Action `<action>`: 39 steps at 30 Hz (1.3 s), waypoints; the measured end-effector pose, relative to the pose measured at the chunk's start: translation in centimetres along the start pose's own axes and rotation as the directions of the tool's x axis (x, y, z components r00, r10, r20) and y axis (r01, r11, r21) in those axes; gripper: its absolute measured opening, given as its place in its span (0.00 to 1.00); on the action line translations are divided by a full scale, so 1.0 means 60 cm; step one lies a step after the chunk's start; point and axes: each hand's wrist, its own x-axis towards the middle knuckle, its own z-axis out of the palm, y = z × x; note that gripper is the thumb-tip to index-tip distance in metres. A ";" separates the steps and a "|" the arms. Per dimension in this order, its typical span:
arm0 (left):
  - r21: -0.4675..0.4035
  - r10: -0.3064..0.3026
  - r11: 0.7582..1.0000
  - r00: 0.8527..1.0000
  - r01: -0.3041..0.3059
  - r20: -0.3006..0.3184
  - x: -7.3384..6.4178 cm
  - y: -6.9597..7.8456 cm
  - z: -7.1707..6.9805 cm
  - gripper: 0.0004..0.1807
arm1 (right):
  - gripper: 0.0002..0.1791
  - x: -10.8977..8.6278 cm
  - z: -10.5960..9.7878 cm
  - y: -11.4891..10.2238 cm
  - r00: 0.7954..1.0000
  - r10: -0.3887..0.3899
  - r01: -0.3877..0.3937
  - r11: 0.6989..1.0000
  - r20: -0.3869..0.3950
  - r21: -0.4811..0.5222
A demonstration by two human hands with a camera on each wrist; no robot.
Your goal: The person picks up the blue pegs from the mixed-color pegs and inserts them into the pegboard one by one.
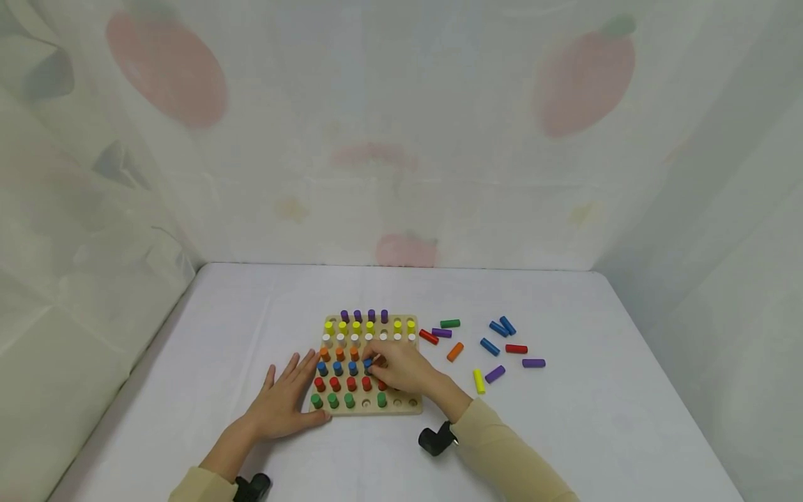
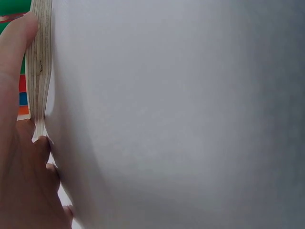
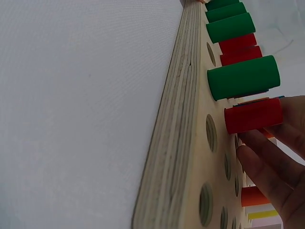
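Head view: one wooden pegboard [image 1: 401, 411], on the desk [image 1: 602, 418] towards its near side, bearing upright pegs in coloured rows, purple at the far edge to green at the near edge. One left hand [image 1: 282, 408], fingers straight and spread, at the board's left edge, thumb at the near-left corner. One right hand [image 1: 401, 366] above the board, fingers narrowed around a blue peg [image 1: 367, 364], its lower end hard to make out; the hand covers the right part of the orange and blue rows and partly hides a red peg [image 1: 382, 385]. Loose pegs, eleven, lying right of the board, among them an orange peg [image 1: 455, 351] and a yellow peg [image 1: 479, 381]. Two beige sleeves [image 1: 508, 453], cut off at the near border. Left wrist view: thumb against the board's layered edge; only slivers of green, red, blue and orange pegs visible, the rest cut off at left. Right wrist view: green pegs along the near edge; the red peg stands before the right fingers, and what their tips hold is hidden there.
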 end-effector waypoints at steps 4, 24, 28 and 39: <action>0.001 0.000 1.000 1.000 0.000 0.002 0.000 0.000 0.001 0.60 | 0.09 0.001 0.002 0.001 1.000 0.004 -0.004 1.000 -0.007 -0.008; 0.001 -0.010 1.000 1.000 0.010 0.008 0.000 0.005 -0.003 0.60 | 0.07 0.002 -0.006 -0.005 0.998 0.047 -0.045 0.998 0.042 -0.044; 0.004 -0.011 1.000 1.000 0.010 0.010 0.000 0.004 -0.002 0.60 | 0.07 0.002 -0.006 -0.006 0.997 0.059 -0.057 0.997 0.051 -0.053; 0.009 -0.009 1.000 1.000 0.009 0.002 0.002 0.002 0.000 0.60 | 0.08 -0.005 -0.020 -0.016 0.998 0.051 -0.050 0.998 0.028 -0.036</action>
